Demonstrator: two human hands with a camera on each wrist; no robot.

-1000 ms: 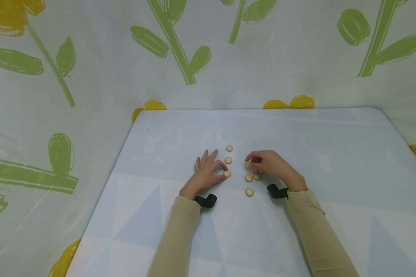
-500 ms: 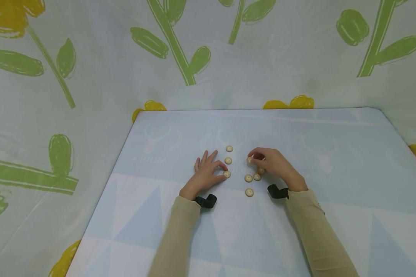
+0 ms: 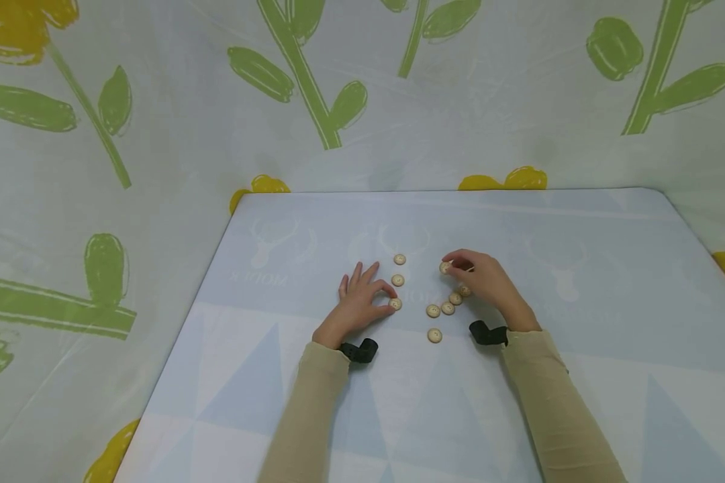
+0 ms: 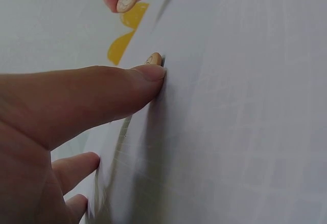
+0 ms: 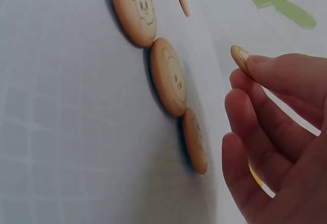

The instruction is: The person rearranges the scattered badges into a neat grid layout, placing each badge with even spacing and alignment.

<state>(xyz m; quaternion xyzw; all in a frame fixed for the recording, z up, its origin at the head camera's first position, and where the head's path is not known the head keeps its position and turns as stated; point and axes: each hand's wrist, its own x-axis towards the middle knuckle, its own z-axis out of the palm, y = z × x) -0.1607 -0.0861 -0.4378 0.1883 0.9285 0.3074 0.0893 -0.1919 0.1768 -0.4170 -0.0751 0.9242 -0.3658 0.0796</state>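
Note:
With thumb and index finger, my left hand (image 3: 358, 303) pinches a round tan disc (image 3: 395, 304) at the table surface, its other fingers spread out. My right hand (image 3: 480, 274) pinches another disc (image 3: 445, 267) between thumb and fingertips; the right wrist view shows this held disc (image 5: 238, 56) raised above the table. Below it, several discs form a slanting row, one being this disc (image 3: 448, 308). Bear faces are drawn on them, plainest on the nearest disc (image 5: 138, 9) in the right wrist view. The left thumb mostly covers its disc (image 4: 155, 59) in the left wrist view.
Beyond the left hand's disc, a middle disc (image 3: 398, 280) and a far disc (image 3: 400, 259) continue a column. A lone disc (image 3: 434, 335) lies nearest the person. The pale blue patterned table (image 3: 580, 282) meets a flower-printed backdrop (image 3: 519, 100).
My right hand has moved away and to the right with its pinched disc, uncovering more of the slanting row. The left hand and its disc have stayed in place.

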